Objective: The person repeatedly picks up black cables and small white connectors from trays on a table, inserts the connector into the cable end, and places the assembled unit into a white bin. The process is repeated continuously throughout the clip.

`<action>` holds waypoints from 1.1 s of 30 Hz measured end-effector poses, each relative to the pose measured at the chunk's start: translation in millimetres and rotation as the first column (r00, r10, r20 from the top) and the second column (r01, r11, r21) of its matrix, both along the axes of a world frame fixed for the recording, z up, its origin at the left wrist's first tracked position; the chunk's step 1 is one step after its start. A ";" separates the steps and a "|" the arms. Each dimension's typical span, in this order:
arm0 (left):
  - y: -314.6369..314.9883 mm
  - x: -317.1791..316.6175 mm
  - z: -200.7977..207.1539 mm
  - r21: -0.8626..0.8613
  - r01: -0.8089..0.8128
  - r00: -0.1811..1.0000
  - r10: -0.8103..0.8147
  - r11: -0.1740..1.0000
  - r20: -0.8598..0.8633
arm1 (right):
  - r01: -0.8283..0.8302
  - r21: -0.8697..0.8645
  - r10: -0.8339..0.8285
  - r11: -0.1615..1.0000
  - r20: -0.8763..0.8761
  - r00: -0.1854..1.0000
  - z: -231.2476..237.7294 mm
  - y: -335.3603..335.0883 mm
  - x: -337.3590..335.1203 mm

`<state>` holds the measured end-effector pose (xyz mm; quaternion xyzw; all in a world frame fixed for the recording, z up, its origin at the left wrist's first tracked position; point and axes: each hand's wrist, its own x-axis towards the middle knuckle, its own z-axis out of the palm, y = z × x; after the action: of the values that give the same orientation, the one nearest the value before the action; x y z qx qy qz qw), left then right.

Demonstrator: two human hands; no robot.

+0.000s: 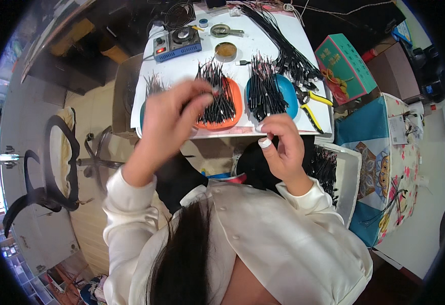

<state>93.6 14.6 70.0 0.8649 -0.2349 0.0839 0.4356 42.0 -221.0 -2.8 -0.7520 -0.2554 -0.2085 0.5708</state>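
Observation:
My left hand point(169, 119), slightly blurred, is raised over the near left part of the worktable, thumb and forefinger brought close together beside an orange tray point(238, 96). Whatever they pinch cannot be made out. In that tray lies a pile of short black cables point(216, 104) with bare thin ends. My right hand point(288, 152) is just off the table's front edge, its fingers curled in toward the thumb, with white wraps on fingertips; anything between them is too small to tell. Close ahead of it, a blue tray point(289, 96) holds more black cables point(265, 91).
Farther back stand a blue heating device point(178, 44), a round tin of brownish material point(225, 51) and a small metal strainer-like dish point(226, 30). Yellow-handled pliers point(311, 109) lie at the right edge, below long black cables point(283, 48). A green box point(345, 68) stands beyond.

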 end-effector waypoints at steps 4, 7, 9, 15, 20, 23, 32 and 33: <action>-15.1 102.5 -9.1 0.004 0.039 0.993 -0.039 0.999 0.111 | -0.088 -0.081 0.065 0.993 -0.252 0.966 -24.3 -13.8 -4.4; -21.5 159.8 -33.4 0.277 0.058 0.998 -0.064 0.959 0.011 | -0.094 -0.082 0.059 0.992 -0.358 0.932 -44.5 -15.8 -14.2; -26.0 183.6 -54.4 0.350 0.083 0.994 -0.051 0.933 -0.101 | -0.138 -0.115 0.073 0.984 -0.444 0.893 -55.8 -17.3 -18.3; -31.2 210.7 -97.8 0.434 0.069 0.989 -0.005 0.898 -0.147 | -0.148 -0.155 0.065 0.977 -0.441 0.895 -74.9 -23.9 -10.5; -33.0 214.0 -107.4 0.469 0.048 0.990 0.020 0.882 -0.139 | -0.133 -0.140 0.059 0.981 -0.441 0.896 -80.3 -25.2 -3.8; -34.1 214.1 -108.1 0.473 0.044 0.989 0.028 0.880 -0.144 | -0.140 -0.155 0.056 0.978 -0.449 0.892 -83.4 -24.1 -3.5; -36.8 217.6 -106.6 0.519 0.070 0.983 0.030 0.852 -0.182 | -0.156 -0.151 0.062 0.976 -0.496 0.866 -90.4 -25.9 -5.8; -37.7 218.7 -105.1 0.529 0.079 0.981 0.028 0.845 -0.192 | -0.161 -0.156 0.062 0.974 -0.502 0.863 -90.4 -26.0 -5.9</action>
<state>312.4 -23.1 -35.1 0.9526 -0.2174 -0.0743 0.1997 36.1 -247.0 -93.1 -0.8158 -0.1633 0.0500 0.5525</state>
